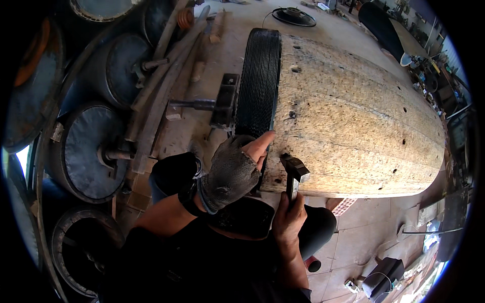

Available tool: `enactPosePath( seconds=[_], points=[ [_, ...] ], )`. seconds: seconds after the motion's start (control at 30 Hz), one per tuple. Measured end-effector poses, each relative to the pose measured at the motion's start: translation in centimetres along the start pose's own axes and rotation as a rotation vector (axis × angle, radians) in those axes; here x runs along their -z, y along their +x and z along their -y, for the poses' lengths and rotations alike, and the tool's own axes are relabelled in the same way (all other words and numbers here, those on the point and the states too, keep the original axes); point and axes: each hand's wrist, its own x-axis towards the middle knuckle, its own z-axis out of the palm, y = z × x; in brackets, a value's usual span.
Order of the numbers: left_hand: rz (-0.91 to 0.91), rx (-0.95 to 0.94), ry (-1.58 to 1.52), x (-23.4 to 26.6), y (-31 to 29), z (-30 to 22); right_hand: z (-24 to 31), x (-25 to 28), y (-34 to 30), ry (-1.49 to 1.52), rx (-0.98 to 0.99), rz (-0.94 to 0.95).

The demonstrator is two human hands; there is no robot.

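Hands side by side at the near left end of a large wooden drum (353,116). Lays the left hand (230,169), in a grey glove (222,184) with bare fingers emerging, over the lower part of a black ribbed band (258,81) around that end. Points one finger toward the seam between band and wood; cannot tell from above about any pinch beneath the palm. Just to the right, grips a hammer (296,170) in the bare right hand (290,219), fingers wrapped tightly round its handle. Holds the hammer head up before the wood, near the band; cannot tell about contact.

From the far left, dark cylinders (93,151) with round end plates, crowded together. Next, long wooden planks (169,91), running alongside. Then a metal bracket (227,98) just left of the band, with a shaft (194,104) jutting leftward. Past the band, at the top, a black reel (293,17) flat on the floor (343,19). Across the middle and right, the drum itself, on its side: pale, rough timber, long seams, scattered dark holes. Below its lower edge, a red perforated brick (344,205). Farther right, low down, a black object (385,278), too shaded to name.
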Motion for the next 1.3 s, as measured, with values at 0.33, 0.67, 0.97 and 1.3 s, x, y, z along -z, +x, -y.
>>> enactPosePath(
  seconds=[0.33, 0.67, 0.97, 1.3],
  points=[
    [0.026, 0.152, -0.212, -3.0, 0.0, 0.9, 1.0, 0.4, 0.1, 0.044, 0.014, 0.039],
    [-0.141, -0.016, 0.223, -3.3, 1.0, -0.3, 2.4, 1.5, 1.2, -0.063, 0.044, 0.122],
    [-0.195, -0.063, 0.438, -4.0, 0.6, -0.2, 2.3, 2.2, 1.0, -0.037, 0.002, 0.119],
    [-0.157, -0.152, 0.233, -1.2, -4.7, -0.6, 2.0, 2.7, 0.2, 0.099, 0.055, -0.006]
  ],
)
